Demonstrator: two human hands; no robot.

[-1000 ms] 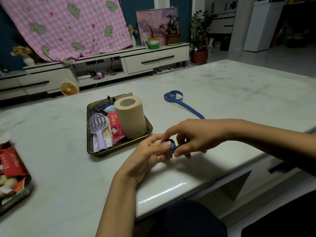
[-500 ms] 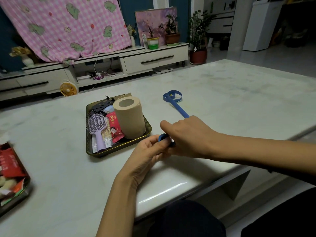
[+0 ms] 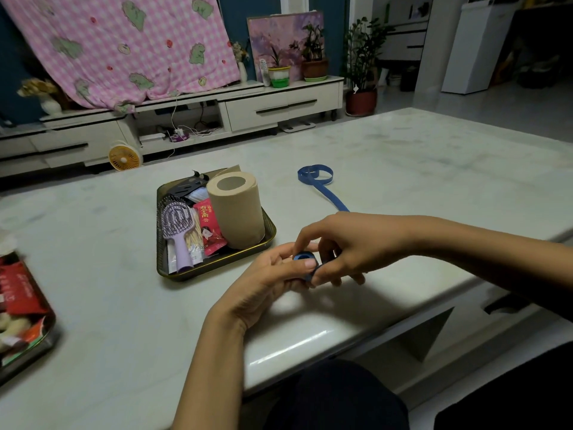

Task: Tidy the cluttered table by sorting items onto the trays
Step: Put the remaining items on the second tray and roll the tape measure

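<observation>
**Ribbon and hands at the near edge.** A narrow blue fabric ribbon (image 3: 324,190) lies on the pale marble-look table (image 3: 434,169). One end is wound into a small coil (image 3: 305,258), held close to the table's near edge. The left hand (image 3: 269,277) pinches this coil between thumb and fingers. The right hand (image 3: 350,246) curls its fingers round the coil's far side, with the index finger over the top. The unwound length runs from beneath the right hand toward the far edge, leaning slightly left, and ends in a flat loop well apart from both hands. Its long axis thus points almost straight away from the person, and the right hand is the nearer to it. Further winding would probably mean drawing this length in toward the coil. The dark gold-rimmed rectangular tray (image 3: 217,271), holding a tan paper roll (image 3: 237,209) and a lilac hairbrush (image 3: 177,225), sits just left of the hands.
</observation>
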